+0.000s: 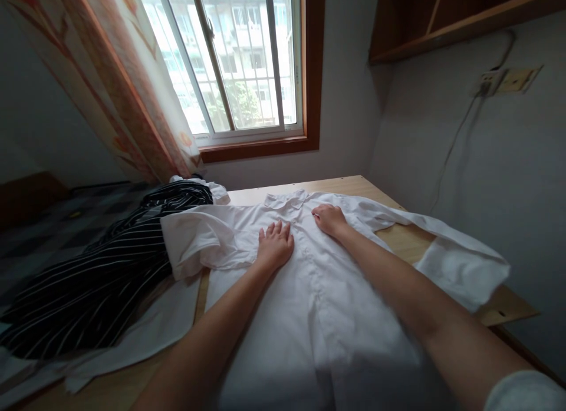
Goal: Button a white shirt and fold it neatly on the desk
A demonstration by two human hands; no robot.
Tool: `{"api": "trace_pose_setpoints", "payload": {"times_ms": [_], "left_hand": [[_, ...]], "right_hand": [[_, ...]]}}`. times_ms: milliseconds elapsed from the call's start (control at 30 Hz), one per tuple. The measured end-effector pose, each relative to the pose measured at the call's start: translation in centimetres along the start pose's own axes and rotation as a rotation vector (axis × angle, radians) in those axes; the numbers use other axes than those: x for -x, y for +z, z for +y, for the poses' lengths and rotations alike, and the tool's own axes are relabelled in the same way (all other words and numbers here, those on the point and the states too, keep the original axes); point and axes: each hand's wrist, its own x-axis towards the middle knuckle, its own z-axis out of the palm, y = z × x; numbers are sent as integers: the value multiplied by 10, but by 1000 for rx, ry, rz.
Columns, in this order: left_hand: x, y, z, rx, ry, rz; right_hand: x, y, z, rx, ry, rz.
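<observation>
White button-front shirt (pixel 309 293) lies spread face up on a light wooden surface (pixel 409 243), its collar pointing toward the window (pixel 239 63). On its chest, left of the placket, the left hand (pixel 275 245) rests palm down, fingers extended and slightly parted. Just below the shirt's collar, the right hand (pixel 329 219) sits with fingers curled closed at the placket; I cannot tell whether they pinch any cloth. Both forearms cover parts of the shirt's front.

Left of the shirt, a black garment with white stripes (pixel 110 281) lies bunched up against the end of its left-side sleeve, crowding that side. A crumpled white cloth (pixel 220 193) shows beyond this sleeve, more white fabric (pixel 170 316) lies on its near side, and a dark checked cloth (pixel 88 216) spreads farther left of the shirt. The right-side sleeve trails across the wood, its end crumpled.

Beyond the shirt to the left hangs a flower-patterned curtain (pixel 119 86). Above and right of the shirt are a wooden wall shelf (pixel 442 36) and wall sockets (pixel 515 81) with a hanging cable (pixel 457 131); any print on the sockets is too small to read.
</observation>
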Motion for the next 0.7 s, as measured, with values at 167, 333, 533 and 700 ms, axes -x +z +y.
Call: {"api": "trace_pose_setpoints", "payload": {"times_ms": [167, 333, 533, 700], "left_hand": [[-7, -2, -1, 25, 7, -15], [-16, -4, -4, 26, 42, -28], [-20, -7, -8, 16, 81, -64], [-16, -7, -13, 10, 89, -72]], "right_hand": [[11, -12, 33, 29, 172, -81], [16, -1, 63, 35, 162, -129], [19, 8, 69, 12, 192, -145], [17, 4, 73, -6, 201, -179]]}}
